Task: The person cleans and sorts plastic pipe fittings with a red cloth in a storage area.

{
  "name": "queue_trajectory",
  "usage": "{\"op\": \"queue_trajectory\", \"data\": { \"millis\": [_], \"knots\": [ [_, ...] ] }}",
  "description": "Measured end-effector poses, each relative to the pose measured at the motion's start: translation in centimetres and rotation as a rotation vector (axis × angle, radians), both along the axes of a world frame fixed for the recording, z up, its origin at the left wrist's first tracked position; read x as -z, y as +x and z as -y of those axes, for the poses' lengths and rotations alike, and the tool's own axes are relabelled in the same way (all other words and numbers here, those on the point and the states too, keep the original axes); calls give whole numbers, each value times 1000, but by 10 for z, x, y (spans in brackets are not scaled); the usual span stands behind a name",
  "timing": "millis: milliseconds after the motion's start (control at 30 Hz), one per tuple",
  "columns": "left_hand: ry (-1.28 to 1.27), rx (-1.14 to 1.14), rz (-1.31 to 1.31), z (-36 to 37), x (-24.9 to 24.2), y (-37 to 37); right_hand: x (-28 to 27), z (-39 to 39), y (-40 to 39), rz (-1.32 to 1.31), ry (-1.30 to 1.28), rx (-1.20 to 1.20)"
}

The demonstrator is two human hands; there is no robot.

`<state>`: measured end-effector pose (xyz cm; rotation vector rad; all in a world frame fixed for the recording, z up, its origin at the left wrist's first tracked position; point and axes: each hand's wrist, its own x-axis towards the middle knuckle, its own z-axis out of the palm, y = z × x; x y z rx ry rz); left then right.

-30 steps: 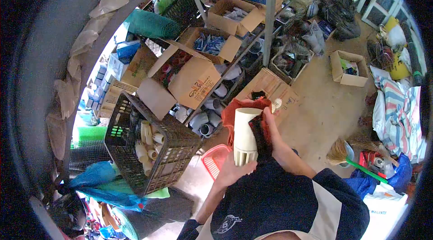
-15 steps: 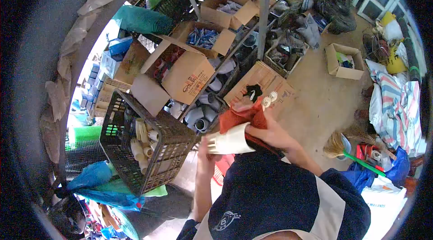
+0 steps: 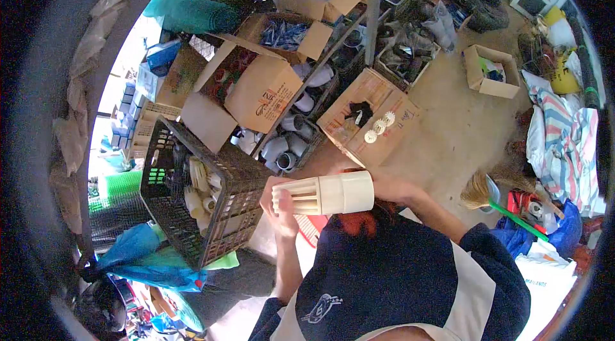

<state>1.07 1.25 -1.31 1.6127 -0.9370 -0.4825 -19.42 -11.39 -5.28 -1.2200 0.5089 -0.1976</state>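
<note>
My left hand (image 3: 276, 208) is closed round the slotted end of a cream plastic strainer (image 3: 351, 192), a cylinder with long ribs. It lies nearly level in front of my chest, its smooth end to the right. My right hand (image 3: 396, 189) is behind that smooth end, its fingers mostly hidden. A red cloth (image 3: 359, 224) shows below the strainer, bunched at my right hand. Three cream toothed discs (image 3: 380, 126) and a black item (image 3: 360, 113) lie on a closed cardboard carton (image 3: 339, 124) beyond my hands.
To my left, a tilted black crate (image 3: 241, 181) holds several cream plastic pieces (image 3: 200, 181). Open cartons (image 3: 266, 94) and grey pipe fittings (image 3: 275, 147) fill the shelving. A small box (image 3: 492, 85) and a green-handled broom (image 3: 512, 218) are on the floor at right.
The strainer has moved slightly right, its smooth end now in front of my right hand. The red cloth has dropped from above the strainer to behind and below it, uncovering a third disc.
</note>
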Motion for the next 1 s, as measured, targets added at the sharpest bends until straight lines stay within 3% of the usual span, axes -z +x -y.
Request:
{"op": "queue_trajectory", "data": {
  "millis": [100, 167, 267, 400, 433, 533, 600, 633, 767, 867, 900, 967, 1000],
  "knots": [
    [126, 57, -224, 3, 2, 10, -5, 1, 0, -30, -60, -2],
    [255, 77, -331, 5, 1, 18, -22, 9, -3, -171, -325, -35],
    [448, -76, -522, 16, -20, 4, -57, 10, -3, -364, -732, -54],
    [606, 124, -438, 17, -13, 20, -65, 13, -4, -297, -1076, -132],
    [550, 126, -380, 15, -8, 23, -62, 15, -3, -384, -1046, -173],
    [346, 158, -191, 22, -7, 21, -41, 25, -9, -199, -975, -73],
    [181, 204, -31, 24, -26, 13, -30, 28, -14, -146, -788, -37],
    [92, 230, -70, 27, -23, 13, -25, 31, -14, -115, -700, -16],
    [-150, 334, -73, 32, -2, 16, -20, 20, -14, 56, -34, 96],
    [-107, 256, -253, 42, 3, 8, -46, 32, -23, -16, -540, 129],
    [-101, 325, -612, 47, -18, -8, -58, 34, -24, -170, -774, 68],
    [-271, 179, -1117, 58, -11, -22, -76, 34, -23, -491, -1227, -58],
    [-318, 132, -1327, 65, -11, -26, -68, 33, -23, -448, -1260, -6]
  ]
}}
